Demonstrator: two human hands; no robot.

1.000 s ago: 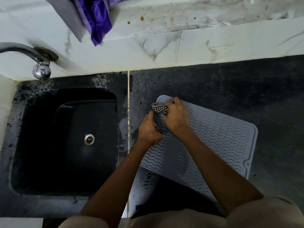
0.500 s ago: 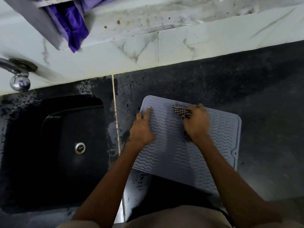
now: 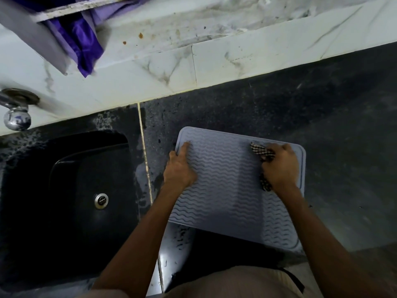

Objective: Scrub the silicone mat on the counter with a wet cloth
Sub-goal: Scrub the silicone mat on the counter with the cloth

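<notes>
A grey silicone mat (image 3: pixel 227 190) with wavy ridges lies on the dark counter (image 3: pixel 333 125), right of the sink. My left hand (image 3: pixel 179 166) presses flat on the mat's far left corner, fingers spread, holding nothing. My right hand (image 3: pixel 279 166) is closed around a black-and-white checked cloth (image 3: pixel 261 152) and pushes it against the mat near the far right corner. Bits of the cloth stick out beyond my fingers and below my palm.
A black sink (image 3: pixel 71 201) with a metal drain (image 3: pixel 101 201) sits to the left. A chrome tap (image 3: pixel 17 117) juts from the white marble backsplash (image 3: pixel 236 59). A purple cloth (image 3: pixel 83 44) hangs at the top left. The mat's near edge overhangs the counter front.
My right hand has slid the cloth across the mat from the far left corner to the far right. My left hand let go of the cloth and now presses flat on the left corner.
</notes>
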